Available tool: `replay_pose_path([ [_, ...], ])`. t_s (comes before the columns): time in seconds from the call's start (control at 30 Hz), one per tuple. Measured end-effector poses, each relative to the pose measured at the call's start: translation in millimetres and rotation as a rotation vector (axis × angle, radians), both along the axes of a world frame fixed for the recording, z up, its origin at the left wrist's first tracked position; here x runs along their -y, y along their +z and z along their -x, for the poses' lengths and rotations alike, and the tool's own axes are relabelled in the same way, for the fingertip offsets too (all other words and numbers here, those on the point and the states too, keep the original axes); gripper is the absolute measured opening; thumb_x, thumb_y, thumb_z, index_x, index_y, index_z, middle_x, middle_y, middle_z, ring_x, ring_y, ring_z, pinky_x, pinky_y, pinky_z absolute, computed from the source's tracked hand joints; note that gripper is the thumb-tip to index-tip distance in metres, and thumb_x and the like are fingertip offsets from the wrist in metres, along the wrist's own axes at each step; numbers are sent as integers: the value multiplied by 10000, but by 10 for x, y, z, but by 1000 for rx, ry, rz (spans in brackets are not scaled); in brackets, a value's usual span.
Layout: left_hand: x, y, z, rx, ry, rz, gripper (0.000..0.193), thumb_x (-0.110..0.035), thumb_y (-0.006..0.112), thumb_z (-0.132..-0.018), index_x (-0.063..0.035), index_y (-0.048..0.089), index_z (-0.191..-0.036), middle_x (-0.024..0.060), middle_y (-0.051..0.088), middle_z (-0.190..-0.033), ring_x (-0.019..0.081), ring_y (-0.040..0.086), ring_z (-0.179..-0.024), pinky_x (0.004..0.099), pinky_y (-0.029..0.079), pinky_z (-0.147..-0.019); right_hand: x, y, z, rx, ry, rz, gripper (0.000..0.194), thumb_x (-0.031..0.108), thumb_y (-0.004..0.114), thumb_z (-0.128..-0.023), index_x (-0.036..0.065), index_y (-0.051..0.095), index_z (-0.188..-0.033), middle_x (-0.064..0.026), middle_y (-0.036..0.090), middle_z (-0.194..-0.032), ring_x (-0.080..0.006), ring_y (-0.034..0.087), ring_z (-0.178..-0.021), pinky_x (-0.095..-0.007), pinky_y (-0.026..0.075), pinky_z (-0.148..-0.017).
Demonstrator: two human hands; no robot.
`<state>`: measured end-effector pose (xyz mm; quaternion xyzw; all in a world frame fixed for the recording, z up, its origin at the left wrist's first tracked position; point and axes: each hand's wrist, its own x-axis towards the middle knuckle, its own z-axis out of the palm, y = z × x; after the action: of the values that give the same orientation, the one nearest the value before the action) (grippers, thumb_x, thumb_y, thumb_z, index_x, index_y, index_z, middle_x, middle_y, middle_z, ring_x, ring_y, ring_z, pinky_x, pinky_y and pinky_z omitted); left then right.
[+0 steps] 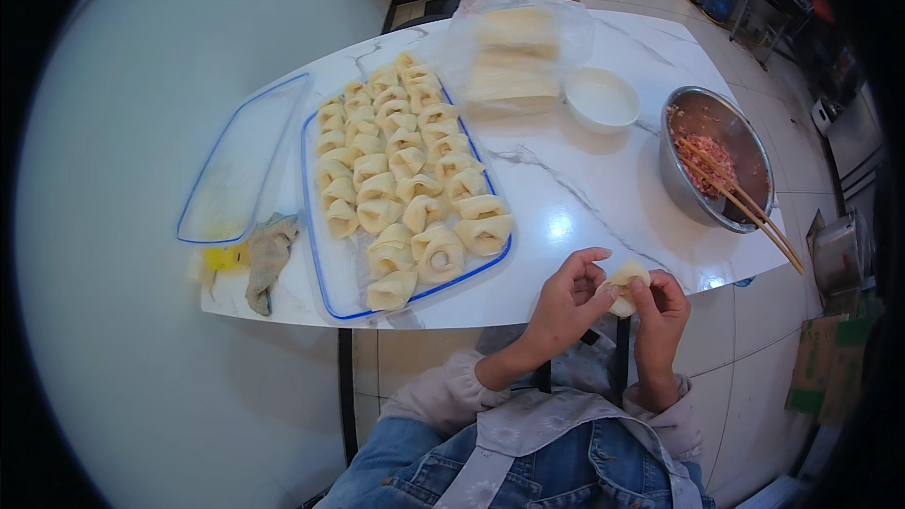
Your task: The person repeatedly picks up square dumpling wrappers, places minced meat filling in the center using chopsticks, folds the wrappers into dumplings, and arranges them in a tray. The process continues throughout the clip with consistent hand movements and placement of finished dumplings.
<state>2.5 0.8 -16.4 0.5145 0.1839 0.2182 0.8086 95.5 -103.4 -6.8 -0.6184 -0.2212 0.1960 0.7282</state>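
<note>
Between my fingers, just past the table's front edge, is a partly folded wonton (623, 305). My left hand (569, 304) pinches one side of it with thumb and fingers. My right hand (662, 311) grips the other side, thumb pressed on the dough. To the left, rows of folded wontons (406, 162) fill a blue-rimmed tray (318, 254). On the right, a steel bowl (682, 187) holds pink minced meat (707, 159), and a pair of wooden chopsticks (753, 208) rests across its rim.
A stack of dough wrappers (512, 78) lies in a clear plastic bag (573, 28) near a white bowl (602, 100). Left of the tray are a blue-rimmed lid (237, 162), a grey-brown cloth (269, 261) and a yellow object (225, 257), all by the wall (141, 155).
</note>
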Motion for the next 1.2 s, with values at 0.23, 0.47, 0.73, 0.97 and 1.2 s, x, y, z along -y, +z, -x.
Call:
replay_pose_path([
  [0.23,-51,28,58,-42,-39,72,240,-62,581,-871,-1,545,-1100,32,586,-913,72,557,-838,204,461,-740,23,51,22,-154,54,101,74,95,604,-864,22,598,-855,-12,610,-767,-58,543,-648,-180,413,-531],
  [0.47,-48,87,81,-91,-25,45,189,-130,579,-896,20,582,-1011,40,615,-879,65,567,-779,200,473,-678,8,21,31,-175,56,20,174,166,604,-885,36,601,-768,8,593,-682,-29,516,-566,-168,394,-470],
  [0.73,-1,61,76,23,37,119,266,-111,554,-908,11,521,-1142,51,609,-896,75,564,-805,208,472,-709,3,81,59,-170,49,15,207,178,589,-898,38,590,-746,8,582,-661,-27,509,-539,-173,394,-454],
  [0.97,31,57,51,45,79,277,350,-65,534,-901,11,434,-1228,63,563,-928,119,568,-871,249,478,-774,17,83,87,-289,90,-32,127,140,638,-859,28,588,-824,-5,609,-720,-35,546,-594,-161,416,-489],
  [1.2,88,193,98,-23,6,91,505,2,601,-824,7,358,-1266,112,519,-1049,176,542,-994,295,459,-868,20,41,56,-286,82,-31,102,111,642,-845,28,582,-844,-30,620,-755,-59,563,-633,-188,439,-508],
])
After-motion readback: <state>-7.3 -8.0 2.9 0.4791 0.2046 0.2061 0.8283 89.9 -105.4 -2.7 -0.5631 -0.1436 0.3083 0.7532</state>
